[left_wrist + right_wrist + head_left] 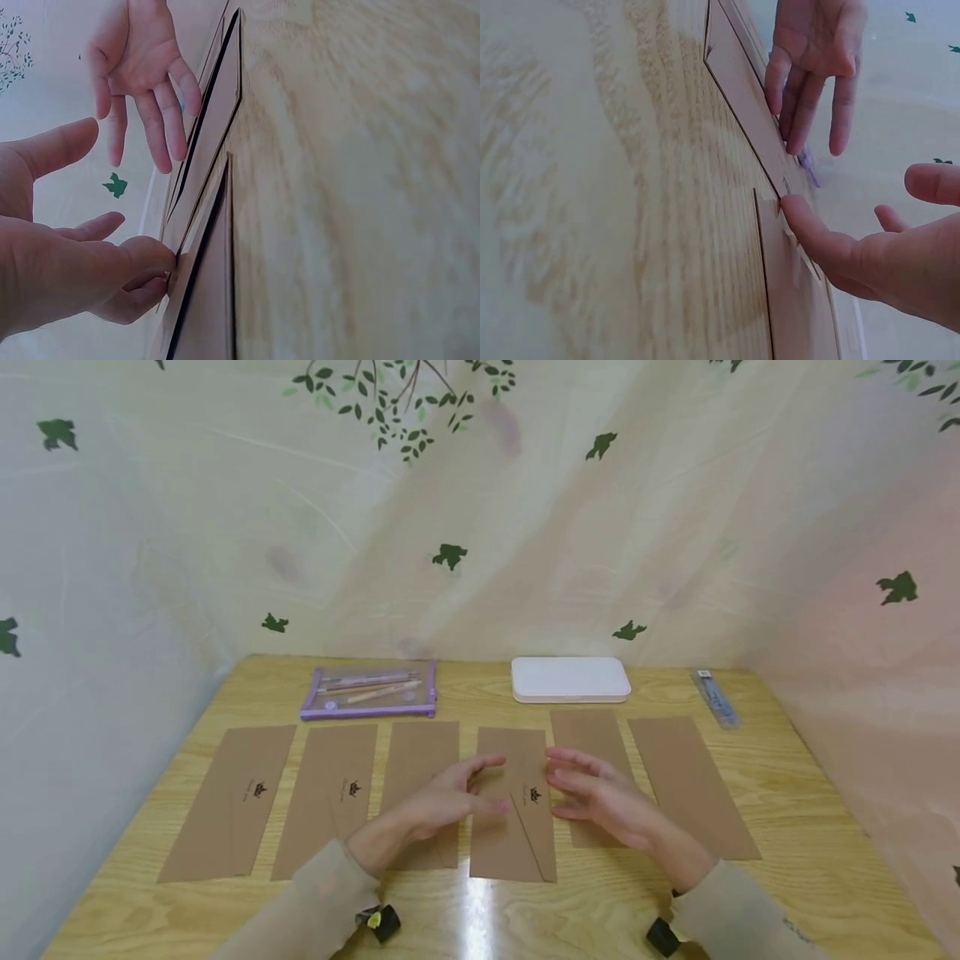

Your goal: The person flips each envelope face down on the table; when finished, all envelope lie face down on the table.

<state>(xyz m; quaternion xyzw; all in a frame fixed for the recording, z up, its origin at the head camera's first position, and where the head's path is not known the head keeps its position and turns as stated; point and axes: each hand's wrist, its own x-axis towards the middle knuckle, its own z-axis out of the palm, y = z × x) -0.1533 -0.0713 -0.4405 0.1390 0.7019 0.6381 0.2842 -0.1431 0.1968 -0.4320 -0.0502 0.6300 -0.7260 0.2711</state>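
Two bare hands, palms facing: left hand (438, 797) with thumb and forefinger spread wide apart, over the third envelope (423, 752) and the left part of the fourth envelope (517, 839); right hand (611, 797) with fingers parted and loosely bent, beside the fourth's right edge and over the fifth envelope (588, 731). Both unclenched, with a gap between. Cannot tell from the wrist views whether in contact with the paper at the fingertips.

Behind the hands, two pale sleeves (300, 906) and two black wrist devices (386, 924), one per arm.

Beneath, one wood-grain table (600, 914). Across the middle, six brown kraft envelopes in a side-by-side row: besides those three, the first envelope (217, 810) and second envelope (322, 802) at left, the sixth envelope (693, 789) at far right. Black crown prints visible on three: first, second and fourth. Diagonal flap edge on the fourth.

Beyond the row, one clear pencil pouch (367, 710) with purple trim and at least three slim writing tools (382, 692) inside; one white case (572, 678); one narrow blue packet (716, 700) at right.

Farthest back, pale hanging cloth (525, 593) with six whole green leaf shapes, more cut off by the frame edges.
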